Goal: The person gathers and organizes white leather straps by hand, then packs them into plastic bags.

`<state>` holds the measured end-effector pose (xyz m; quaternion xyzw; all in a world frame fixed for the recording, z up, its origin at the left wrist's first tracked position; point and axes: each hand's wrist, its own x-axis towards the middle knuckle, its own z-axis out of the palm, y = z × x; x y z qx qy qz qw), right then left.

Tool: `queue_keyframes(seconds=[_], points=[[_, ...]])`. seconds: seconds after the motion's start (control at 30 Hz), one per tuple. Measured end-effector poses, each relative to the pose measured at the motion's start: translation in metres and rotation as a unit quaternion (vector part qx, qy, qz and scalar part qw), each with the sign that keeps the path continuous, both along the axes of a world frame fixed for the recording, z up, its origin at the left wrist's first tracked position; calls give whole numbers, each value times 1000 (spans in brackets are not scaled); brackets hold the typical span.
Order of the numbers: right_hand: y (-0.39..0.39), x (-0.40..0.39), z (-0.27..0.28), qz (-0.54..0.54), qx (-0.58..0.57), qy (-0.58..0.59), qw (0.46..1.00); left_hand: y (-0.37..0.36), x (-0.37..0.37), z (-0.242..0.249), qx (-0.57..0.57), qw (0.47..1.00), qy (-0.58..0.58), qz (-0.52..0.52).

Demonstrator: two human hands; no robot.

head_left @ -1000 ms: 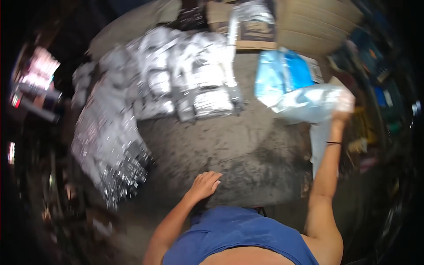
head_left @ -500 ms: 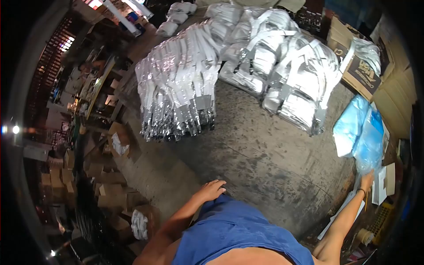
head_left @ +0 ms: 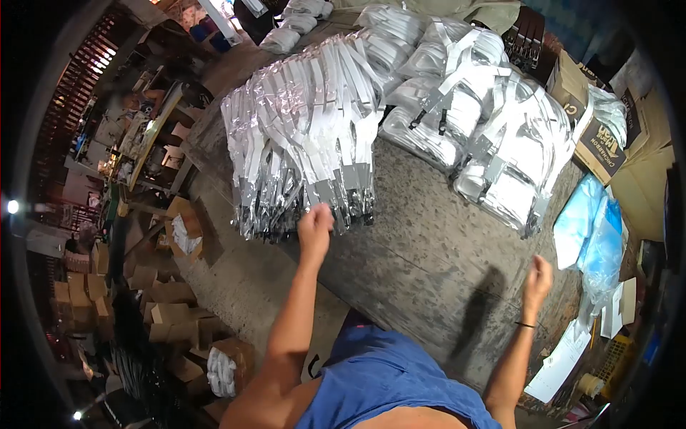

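Blue plastic bags [head_left: 577,214] at right are released, leaving the right hand [head_left: 537,280] loosely open, empty; the left hand [head_left: 315,223] has reached the bagged straps [head_left: 286,129], grip unclear.

Work-table and surrounding room, seen from above; the broad table [head_left: 421,222] has a worn, grey-brown top with dark blotches, and a long shadow [head_left: 477,311] falls across its near right part; at left, a bare, dull grey floor [head_left: 246,275] runs beside it, with brown cardboard boxes [head_left: 171,314] crowded at lower left; farther back stands a cluttered bench [head_left: 158,129] with a yellowish edge; beyond it, a reddish-brown lattice [head_left: 71,82] slants along the upper left, bright light showing through its gaps; a white post [head_left: 218,20] rises at the top; a small lamp [head_left: 12,206] glares at the far left, a second light [head_left: 77,415] below; the margins are dark.
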<state>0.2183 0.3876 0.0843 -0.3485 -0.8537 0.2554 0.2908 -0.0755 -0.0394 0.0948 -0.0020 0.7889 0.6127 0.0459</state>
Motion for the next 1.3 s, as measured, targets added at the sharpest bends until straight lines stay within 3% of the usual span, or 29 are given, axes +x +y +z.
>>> queue_keyframes(seconds=[0.07, 0.13, 0.23, 0.3, 0.4, 0.6, 0.77, 0.8, 0.87, 0.93, 1.03, 1.13, 1.27, 1.3], points=[[-62, -51, 11, 79, -98, 3, 992, 3, -54, 7, -12, 998, 39, 51], [-114, -95, 17, 141, -124, -48, 981, 10, -89, 16, 19, 997, 37, 71], [-170, -140, 22, 221, -116, -10, 968, 12, -127, 15, -4, 993, -44, 109], [-194, -158, 33, 284, -130, -25, 950, 8, -147, -5, -116, 987, 5, 110], [-210, -165, 29, 293, -157, -83, 940, 3, -163, -29, -89, 992, 9, 88], [-219, -166, 25, 279, -153, -117, 941, 12, -156, 19, -94, 992, -30, 84], [-222, -168, 25, 282, -142, -109, 943, 9, -166, 11, -27, 997, -19, 72], [-222, -172, 33, 285, -158, -109, 939, 10, -165, 14, -27, 997, -20, 66], [-223, -179, 46, 276, -177, -107, 939, 15, -156, 30, 112, 991, -68, 20], [-220, -184, 57, 268, -211, -80, 937, 31, -138, 52, 129, 985, -114, -16], [-214, -191, 69, 254, -198, 6, 947, 53, -103, 61, 308, 932, -149, -119], [-211, -193, 64, 215, -189, 74, 955, 80, -55, 58, 344, 900, -210, -166], [-201, -176, 45, 177, -149, 106, 967, 108, 1, 41, 293, 887, -257, -248], [-196, -167, 43, 174, -291, 42, 940, 114, 10, 38, 287, 882, -267, -260]])
